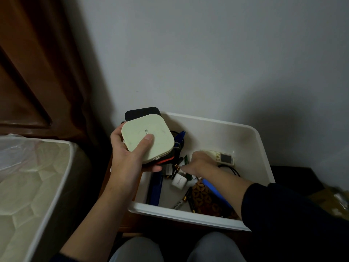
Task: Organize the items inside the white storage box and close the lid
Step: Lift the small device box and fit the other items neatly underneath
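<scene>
- Nearest the camera, two knees in grey trousers (139, 248) sit just in front of the white plastic storage box (188, 216), which stands open against the pale wall (207, 53).
- A quilted cream mattress (28, 186) lies to the left of the box, apart from it.
- Along the box's near wall lie a dark patterned pouch (205, 201), a blue rod-shaped thing (215, 191), dark pens (186, 197) and a long navy flat item (155, 188) — all jumbled together.
- A small white charger cube (179, 181) rests in the middle of the box floor.
- The right hand (200, 163), in a dark sleeve (283, 210), reaches down into the box's middle; its fingers are curled among small things, but what they pinch cannot be told.
- The left hand (130, 157) hovers over the box's left wall, thumb on top — it grips a stack: a cream rounded-square device (147, 137) over black and red pieces.
- A white remote with a small screen (222, 157) lies toward the box's far wall, a black cable (232, 170) beside it.
</scene>
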`<act>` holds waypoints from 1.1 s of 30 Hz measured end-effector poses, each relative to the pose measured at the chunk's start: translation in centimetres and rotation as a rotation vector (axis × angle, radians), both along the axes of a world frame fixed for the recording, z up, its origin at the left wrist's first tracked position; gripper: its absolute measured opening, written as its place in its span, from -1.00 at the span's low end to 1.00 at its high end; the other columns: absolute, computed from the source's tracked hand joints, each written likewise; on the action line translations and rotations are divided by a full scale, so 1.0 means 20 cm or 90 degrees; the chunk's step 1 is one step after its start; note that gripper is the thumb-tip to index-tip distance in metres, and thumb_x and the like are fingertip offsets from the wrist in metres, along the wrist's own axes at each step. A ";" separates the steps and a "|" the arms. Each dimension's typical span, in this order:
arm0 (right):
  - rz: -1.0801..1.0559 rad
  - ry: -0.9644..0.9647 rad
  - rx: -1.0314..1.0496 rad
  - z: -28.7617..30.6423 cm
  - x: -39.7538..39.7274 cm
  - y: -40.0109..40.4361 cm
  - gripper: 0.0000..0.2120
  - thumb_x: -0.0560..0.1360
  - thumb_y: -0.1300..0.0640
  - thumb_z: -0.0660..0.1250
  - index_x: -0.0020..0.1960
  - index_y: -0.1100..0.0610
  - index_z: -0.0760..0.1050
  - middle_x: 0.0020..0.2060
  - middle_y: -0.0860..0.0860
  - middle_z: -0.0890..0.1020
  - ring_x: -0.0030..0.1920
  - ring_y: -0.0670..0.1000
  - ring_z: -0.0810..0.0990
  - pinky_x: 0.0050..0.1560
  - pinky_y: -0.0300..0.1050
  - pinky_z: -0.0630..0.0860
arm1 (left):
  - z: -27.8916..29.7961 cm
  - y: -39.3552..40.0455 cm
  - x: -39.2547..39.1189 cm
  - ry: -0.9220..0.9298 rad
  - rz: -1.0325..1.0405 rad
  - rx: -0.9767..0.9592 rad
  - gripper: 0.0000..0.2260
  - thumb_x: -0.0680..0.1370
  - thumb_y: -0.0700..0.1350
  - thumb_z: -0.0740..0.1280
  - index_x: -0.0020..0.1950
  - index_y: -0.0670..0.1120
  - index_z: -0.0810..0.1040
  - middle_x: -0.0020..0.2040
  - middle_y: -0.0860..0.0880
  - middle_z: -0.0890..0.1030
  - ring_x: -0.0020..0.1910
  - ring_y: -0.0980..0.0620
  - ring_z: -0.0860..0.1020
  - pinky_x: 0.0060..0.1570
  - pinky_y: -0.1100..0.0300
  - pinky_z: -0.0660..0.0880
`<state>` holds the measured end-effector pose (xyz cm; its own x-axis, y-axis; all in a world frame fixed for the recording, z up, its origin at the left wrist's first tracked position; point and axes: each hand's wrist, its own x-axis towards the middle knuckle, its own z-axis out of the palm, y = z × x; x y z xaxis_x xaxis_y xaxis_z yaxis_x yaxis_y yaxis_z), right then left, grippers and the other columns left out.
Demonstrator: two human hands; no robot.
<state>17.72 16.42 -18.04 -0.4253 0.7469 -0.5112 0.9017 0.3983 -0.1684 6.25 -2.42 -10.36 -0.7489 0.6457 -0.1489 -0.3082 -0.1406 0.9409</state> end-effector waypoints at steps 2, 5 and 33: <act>-0.031 0.041 -0.013 0.01 0.00 0.01 -0.66 0.48 -0.21 0.41 -0.18 0.05 0.46 -0.18 0.00 0.62 -0.19 0.01 0.63 -0.34 -0.19 0.42 | 0.00 0.00 0.00 0.002 0.000 0.000 -0.43 0.54 -0.05 0.54 0.45 0.25 0.35 0.33 -0.02 0.58 0.15 -0.16 0.72 -0.27 -0.09 0.67; -0.051 0.079 -0.003 0.05 0.03 0.04 -0.71 0.49 -0.12 0.43 -0.18 0.08 0.51 -0.26 0.01 0.61 -0.29 -0.01 0.60 -0.40 -0.21 0.40 | -0.01 0.00 -0.01 0.003 0.001 0.002 -0.45 0.58 -0.08 0.52 0.44 0.24 0.34 0.33 -0.01 0.57 0.15 -0.14 0.72 -0.27 -0.09 0.67; 0.413 -0.323 0.228 0.29 0.18 0.22 -0.69 0.57 0.11 0.45 0.27 0.21 0.59 0.12 0.13 0.67 0.04 0.12 0.68 -0.02 -0.01 0.62 | -0.01 0.00 -0.01 -0.003 0.004 0.003 -0.46 0.57 -0.08 0.53 0.43 0.25 0.36 0.33 0.00 0.58 0.13 -0.12 0.73 -0.29 -0.08 0.67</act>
